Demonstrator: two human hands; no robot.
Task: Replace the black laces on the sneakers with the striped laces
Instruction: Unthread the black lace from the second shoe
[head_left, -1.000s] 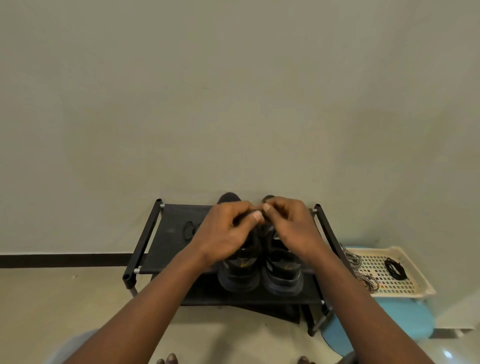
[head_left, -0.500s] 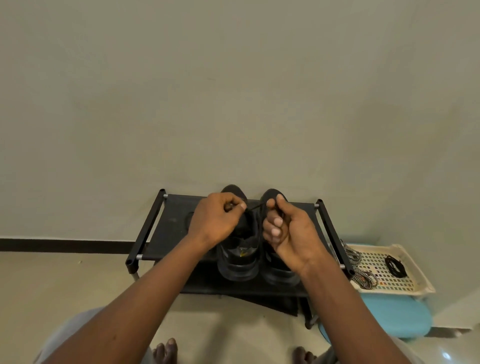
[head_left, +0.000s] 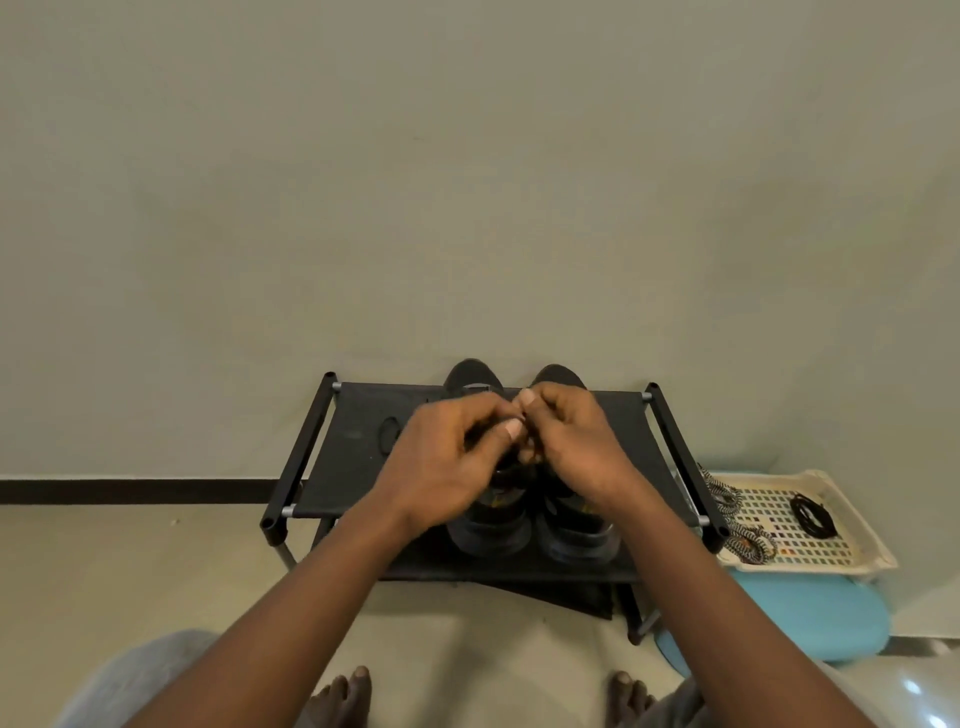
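Two black sneakers, the left sneaker (head_left: 491, 527) and the right sneaker (head_left: 576, 535), stand side by side on a black shoe rack (head_left: 358, 467), heels toward me. My left hand (head_left: 447, 467) and my right hand (head_left: 576, 447) meet over the sneakers with fingers curled, pinching a thin black lace (head_left: 525, 423) between them. Most of that lace is hidden by my fingers. Striped laces (head_left: 745, 540) lie at the left end of a cream tray (head_left: 852, 525) to the right, with a coiled black lace (head_left: 813, 513) beside them.
The rack stands against a plain wall. A small dark loop (head_left: 388, 435) lies on the rack's left side. The tray rests on a light blue stool (head_left: 810, 618). My bare toes (head_left: 345, 693) show on the floor below.
My hands were apart half a second ago with the lace stretched between them; now they have come back together over the sneakers. The view has also shifted slightly.
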